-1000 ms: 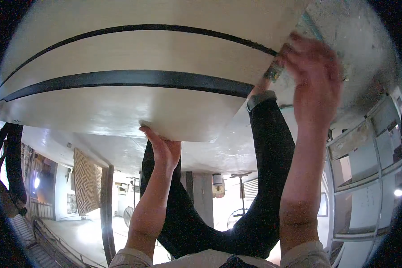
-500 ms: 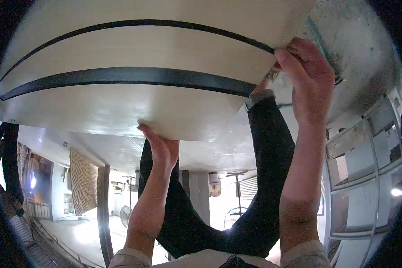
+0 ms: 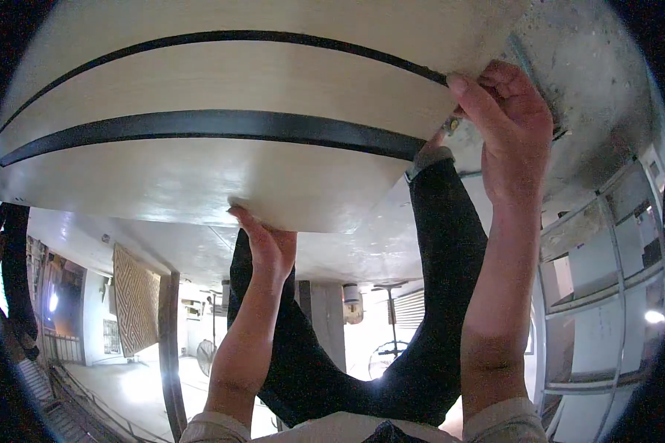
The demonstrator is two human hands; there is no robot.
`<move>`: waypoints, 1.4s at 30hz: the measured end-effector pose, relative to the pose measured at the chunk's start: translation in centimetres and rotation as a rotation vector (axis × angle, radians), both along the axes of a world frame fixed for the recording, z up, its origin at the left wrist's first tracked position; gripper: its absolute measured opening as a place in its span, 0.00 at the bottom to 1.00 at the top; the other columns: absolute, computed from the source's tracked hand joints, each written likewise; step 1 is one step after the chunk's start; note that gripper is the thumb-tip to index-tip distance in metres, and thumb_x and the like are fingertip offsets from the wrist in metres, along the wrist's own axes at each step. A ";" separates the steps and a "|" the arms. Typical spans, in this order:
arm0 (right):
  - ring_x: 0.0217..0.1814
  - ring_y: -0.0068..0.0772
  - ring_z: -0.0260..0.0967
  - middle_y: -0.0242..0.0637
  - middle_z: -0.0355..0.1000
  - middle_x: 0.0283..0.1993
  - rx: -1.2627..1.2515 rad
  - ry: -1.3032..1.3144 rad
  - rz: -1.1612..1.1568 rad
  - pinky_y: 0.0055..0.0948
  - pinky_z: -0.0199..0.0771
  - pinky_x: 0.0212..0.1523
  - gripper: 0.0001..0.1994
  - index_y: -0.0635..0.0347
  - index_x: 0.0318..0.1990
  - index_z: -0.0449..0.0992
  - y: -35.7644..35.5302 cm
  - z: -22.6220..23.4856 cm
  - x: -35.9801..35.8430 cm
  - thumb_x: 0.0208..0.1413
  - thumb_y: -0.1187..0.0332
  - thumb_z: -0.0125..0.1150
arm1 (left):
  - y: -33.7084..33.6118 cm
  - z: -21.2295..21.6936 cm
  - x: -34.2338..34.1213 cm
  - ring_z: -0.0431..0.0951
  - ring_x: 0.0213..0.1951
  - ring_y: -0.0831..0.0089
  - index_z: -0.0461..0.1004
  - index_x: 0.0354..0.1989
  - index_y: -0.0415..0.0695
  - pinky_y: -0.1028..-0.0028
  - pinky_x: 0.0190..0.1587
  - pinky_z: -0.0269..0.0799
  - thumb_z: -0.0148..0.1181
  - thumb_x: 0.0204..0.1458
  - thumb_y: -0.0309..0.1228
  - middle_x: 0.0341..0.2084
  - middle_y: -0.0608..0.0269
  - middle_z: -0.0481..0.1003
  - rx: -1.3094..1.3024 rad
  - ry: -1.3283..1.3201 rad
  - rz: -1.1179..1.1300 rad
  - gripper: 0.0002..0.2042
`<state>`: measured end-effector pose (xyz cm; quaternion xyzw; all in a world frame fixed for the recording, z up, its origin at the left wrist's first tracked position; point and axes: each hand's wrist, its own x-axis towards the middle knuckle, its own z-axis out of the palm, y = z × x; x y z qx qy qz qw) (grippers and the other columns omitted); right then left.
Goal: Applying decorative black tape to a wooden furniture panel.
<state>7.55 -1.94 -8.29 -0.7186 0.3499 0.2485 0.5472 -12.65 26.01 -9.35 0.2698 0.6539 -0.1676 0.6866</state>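
A large pale cream panel [image 3: 222, 177] with a smooth face fills the upper part of the view. A wide dark strip [image 3: 222, 124] and a thinner black strip [image 3: 273, 35] run across it, bowed by the lens. My left hand [image 3: 267, 247] grips the panel's near edge, thumb on its face and the other fingers hidden beneath. At the right end of the thin black strip is my right hand [image 3: 516, 136], with its thumb at the strip's tip and its fingers curled. What lies between thumb and fingers is partly hidden.
My legs in dark trousers [image 3: 447, 244] straddle the space below the panel. Speckled grey floor [image 3: 598, 88] lies to the right. A metal-framed rack [image 3: 617, 273] stands at the right, a patterned woven panel [image 3: 135, 299] and a post [image 3: 171, 347] at the left. Fans [image 3: 206, 358] stand further off.
My right thumb has shifted slightly left and up at the strip's end. My left hand and the panel have stayed almost in place.
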 end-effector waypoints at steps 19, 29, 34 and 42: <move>0.41 0.22 0.72 0.33 0.77 0.40 0.004 -0.010 -0.004 0.25 0.72 0.45 0.13 0.64 0.44 0.77 0.2 0.0 0.1 0.53 0.72 0.70 | 0.1 -0.1 -0.2 0.61 0.66 0.71 0.54 0.70 0.54 0.64 0.68 0.58 0.43 0.51 0.72 0.66 0.69 0.60 0.020 -0.029 -0.015 0.44; 0.41 0.22 0.71 0.32 0.76 0.39 -0.099 -0.004 0.033 0.23 0.69 0.48 0.16 0.64 0.44 0.75 1.4 0.1 0.4 0.50 0.69 0.72 | 0.3 0.0 -0.2 0.62 0.65 0.72 0.56 0.69 0.54 0.66 0.67 0.59 0.44 0.52 0.72 0.65 0.69 0.61 -0.001 -0.035 -0.030 0.43; 0.42 0.21 0.71 0.32 0.76 0.39 -0.034 0.002 0.015 0.24 0.68 0.49 0.16 0.64 0.44 0.75 0.5 0.2 0.6 0.50 0.69 0.72 | 0.1 -0.3 -0.6 0.62 0.64 0.73 0.58 0.68 0.54 0.68 0.67 0.59 0.44 0.53 0.70 0.64 0.70 0.62 0.016 -0.040 0.022 0.41; 0.43 0.22 0.71 0.35 0.76 0.41 -0.165 0.049 0.072 0.24 0.68 0.50 0.18 0.65 0.46 0.75 2.0 0.7 0.9 0.49 0.68 0.72 | -0.1 0.0 -0.2 0.62 0.65 0.73 0.59 0.68 0.54 0.66 0.68 0.57 0.45 0.51 0.72 0.64 0.70 0.63 0.009 -0.048 -0.014 0.42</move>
